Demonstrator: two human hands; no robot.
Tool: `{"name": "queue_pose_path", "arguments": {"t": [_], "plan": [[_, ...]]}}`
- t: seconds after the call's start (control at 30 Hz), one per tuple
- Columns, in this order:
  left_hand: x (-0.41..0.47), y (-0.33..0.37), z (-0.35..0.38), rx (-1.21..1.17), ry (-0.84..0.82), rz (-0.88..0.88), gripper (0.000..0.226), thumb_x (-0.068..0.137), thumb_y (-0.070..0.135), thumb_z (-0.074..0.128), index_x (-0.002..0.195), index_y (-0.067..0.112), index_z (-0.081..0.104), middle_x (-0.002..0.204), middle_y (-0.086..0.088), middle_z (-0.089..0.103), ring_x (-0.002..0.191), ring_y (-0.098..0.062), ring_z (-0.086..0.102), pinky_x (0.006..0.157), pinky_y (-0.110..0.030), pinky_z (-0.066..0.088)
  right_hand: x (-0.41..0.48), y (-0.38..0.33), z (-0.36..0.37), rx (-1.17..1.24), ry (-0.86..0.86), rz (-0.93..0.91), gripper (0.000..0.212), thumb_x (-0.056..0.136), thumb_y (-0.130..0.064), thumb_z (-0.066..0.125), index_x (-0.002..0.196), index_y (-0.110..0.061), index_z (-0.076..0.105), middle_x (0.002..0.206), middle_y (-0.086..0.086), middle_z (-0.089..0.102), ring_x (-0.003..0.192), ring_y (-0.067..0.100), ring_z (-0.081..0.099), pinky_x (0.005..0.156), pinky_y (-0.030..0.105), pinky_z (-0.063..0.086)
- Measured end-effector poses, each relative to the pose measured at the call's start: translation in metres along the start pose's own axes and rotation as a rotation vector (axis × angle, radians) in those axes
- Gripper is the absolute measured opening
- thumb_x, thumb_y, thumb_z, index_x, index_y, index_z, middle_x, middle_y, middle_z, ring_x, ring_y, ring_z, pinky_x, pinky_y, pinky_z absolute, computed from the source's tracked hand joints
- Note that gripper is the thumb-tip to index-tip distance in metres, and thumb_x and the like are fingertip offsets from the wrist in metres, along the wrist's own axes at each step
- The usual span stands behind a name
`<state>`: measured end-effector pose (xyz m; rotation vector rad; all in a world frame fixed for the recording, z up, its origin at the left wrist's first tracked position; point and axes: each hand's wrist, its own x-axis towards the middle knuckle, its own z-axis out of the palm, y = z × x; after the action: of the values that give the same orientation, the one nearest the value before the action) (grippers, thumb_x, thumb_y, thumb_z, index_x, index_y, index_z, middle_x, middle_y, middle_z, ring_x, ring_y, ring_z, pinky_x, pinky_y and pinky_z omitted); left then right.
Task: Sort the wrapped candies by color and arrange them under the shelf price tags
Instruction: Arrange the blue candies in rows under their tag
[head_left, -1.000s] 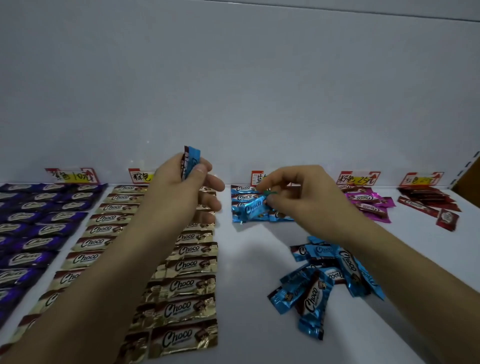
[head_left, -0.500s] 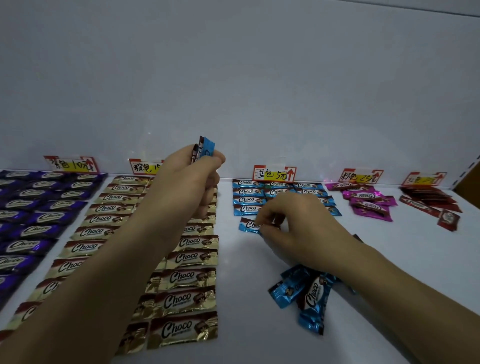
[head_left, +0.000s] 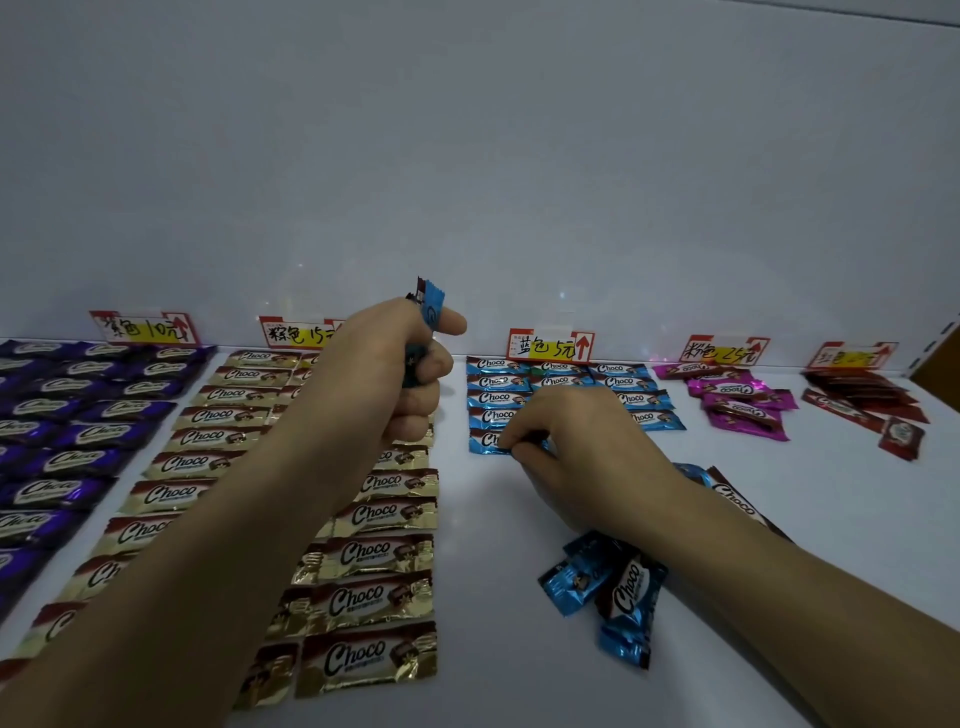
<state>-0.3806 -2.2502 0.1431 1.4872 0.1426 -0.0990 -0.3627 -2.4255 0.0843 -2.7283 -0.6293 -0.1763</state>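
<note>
My left hand (head_left: 400, 374) is raised above the gold rows and grips a small stack of blue candies (head_left: 430, 307) that sticks up past my thumb. My right hand (head_left: 571, 441) is low on the shelf and pinches a blue candy (head_left: 485, 441) lying at the front of the left blue column. Tidy blue rows (head_left: 556, 384) sit under the blue price tag (head_left: 548, 345). A loose heap of blue candies (head_left: 613, 587) lies under my right forearm, partly hidden by it.
Purple candies (head_left: 78, 415) fill the far left under their tag (head_left: 143, 327). Gold candies (head_left: 363, 551) lie in rows beside them. Pink candies (head_left: 737, 400) and red candies (head_left: 867, 402) sit at the right under tags. A white back wall rises behind the tags.
My right hand came down from the back rows and set its blue candy on the shelf at the front of the left column. My left hand rose slightly with its stack.
</note>
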Motion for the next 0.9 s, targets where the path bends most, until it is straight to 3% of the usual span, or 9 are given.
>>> {"name": "queue_pose_path", "arguments": {"t": [0.07, 0.13, 0.23, 0.33, 0.53, 0.63, 0.73, 0.83, 0.9], "plan": [[0.0, -0.001, 0.002, -0.021, -0.022, -0.005, 0.036, 0.097, 0.002, 0.026, 0.107, 0.009, 0.06, 0.064, -0.005, 0.043, 0.047, -0.013, 0.028, 0.041, -0.019, 0.025, 0.0, 0.001, -0.001, -0.02, 0.021, -0.007, 0.02, 0.097, -0.024, 0.062, 0.108, -0.03, 0.077, 0.108, -0.012, 0.071, 0.095, 0.007, 0.061, 0.087, 0.027, 0.054], [-0.004, -0.003, 0.003, 0.01, -0.042, 0.015, 0.034, 0.102, 0.001, 0.029, 0.111, 0.007, 0.061, 0.075, -0.011, 0.056, 0.048, -0.018, 0.046, 0.04, -0.025, 0.042, -0.001, 0.005, -0.008, 0.027, 0.158, 0.0, 0.017, 0.096, -0.024, 0.064, 0.106, -0.027, 0.077, 0.104, -0.01, 0.071, 0.092, 0.007, 0.061, 0.081, 0.022, 0.051], [-0.01, -0.01, 0.003, 0.079, -0.142, 0.049, 0.023, 0.106, 0.01, 0.043, 0.11, 0.016, 0.065, 0.098, -0.012, 0.072, 0.073, -0.023, 0.075, 0.062, -0.031, 0.063, -0.006, 0.012, -0.026, 0.375, 0.395, 0.066, 0.012, 0.097, -0.021, 0.064, 0.102, -0.021, 0.075, 0.093, -0.013, 0.072, 0.084, 0.003, 0.066, 0.068, 0.013, 0.048], [-0.011, -0.017, 0.002, 0.102, -0.215, 0.053, 0.018, 0.1, 0.011, 0.053, 0.112, 0.017, 0.065, 0.097, -0.012, 0.076, 0.084, -0.026, 0.077, 0.069, -0.033, 0.063, -0.011, 0.01, -0.037, 0.801, 0.244, 0.122, 0.018, 0.097, -0.019, 0.064, 0.114, -0.016, 0.07, 0.089, -0.001, 0.073, 0.077, 0.006, 0.069, 0.061, 0.017, 0.051], [-0.012, -0.02, 0.006, 0.242, -0.199, 0.142, 0.015, 0.093, 0.012, 0.065, 0.107, 0.009, 0.066, 0.088, -0.009, 0.077, 0.076, -0.027, 0.077, 0.061, -0.031, 0.063, -0.016, 0.006, -0.045, 0.963, 0.1, 0.076, 0.025, 0.089, -0.007, 0.071, 0.114, -0.011, 0.071, 0.091, 0.01, 0.076, 0.077, 0.016, 0.073, 0.065, 0.019, 0.055], [-0.01, -0.022, 0.007, 0.242, -0.143, 0.12, 0.016, 0.102, 0.02, 0.053, 0.102, 0.011, 0.066, 0.071, -0.004, 0.072, 0.056, -0.017, 0.068, 0.046, -0.026, 0.054, -0.017, 0.017, -0.061, 0.918, 0.109, 0.106, 0.023, 0.085, -0.009, 0.076, 0.107, -0.013, 0.071, 0.083, 0.018, 0.072, 0.078, 0.021, 0.074, 0.073, 0.026, 0.06], [-0.005, -0.023, 0.003, 0.326, -0.112, 0.102, 0.027, 0.106, 0.023, 0.044, 0.1, 0.012, 0.068, 0.06, 0.001, 0.045, 0.044, -0.009, 0.036, 0.041, -0.024, 0.029, -0.015, 0.037, -0.078, 0.686, 0.184, 0.128, 0.018, 0.087, -0.006, 0.074, 0.1, -0.019, 0.071, 0.09, 0.013, 0.068, 0.079, 0.024, 0.073, 0.076, 0.035, 0.063], [-0.001, -0.021, 0.004, 0.306, -0.127, 0.038, 0.036, 0.106, 0.034, 0.043, 0.098, 0.011, 0.07, 0.06, 0.001, 0.036, 0.044, -0.01, 0.026, 0.043, -0.024, 0.02, -0.015, 0.052, -0.078, 0.368, 0.159, 0.108, 0.026, 0.088, -0.009, 0.071, 0.103, -0.029, 0.063, 0.095, -0.004, 0.063, 0.084, 0.018, 0.072, 0.071, 0.029, 0.063], [0.0, -0.02, 0.006, 0.286, -0.132, 0.002, 0.041, 0.105, 0.039, 0.042, 0.097, 0.013, 0.072, 0.063, -0.001, 0.037, 0.045, -0.011, 0.026, 0.045, -0.024, 0.019, -0.019, 0.056, -0.067, 0.176, 0.124, 0.057, 0.04, 0.088, -0.014, 0.073, 0.117, -0.036, 0.056, 0.095, -0.013, 0.064, 0.08, 0.008, 0.069, 0.067, 0.018, 0.059]]}}
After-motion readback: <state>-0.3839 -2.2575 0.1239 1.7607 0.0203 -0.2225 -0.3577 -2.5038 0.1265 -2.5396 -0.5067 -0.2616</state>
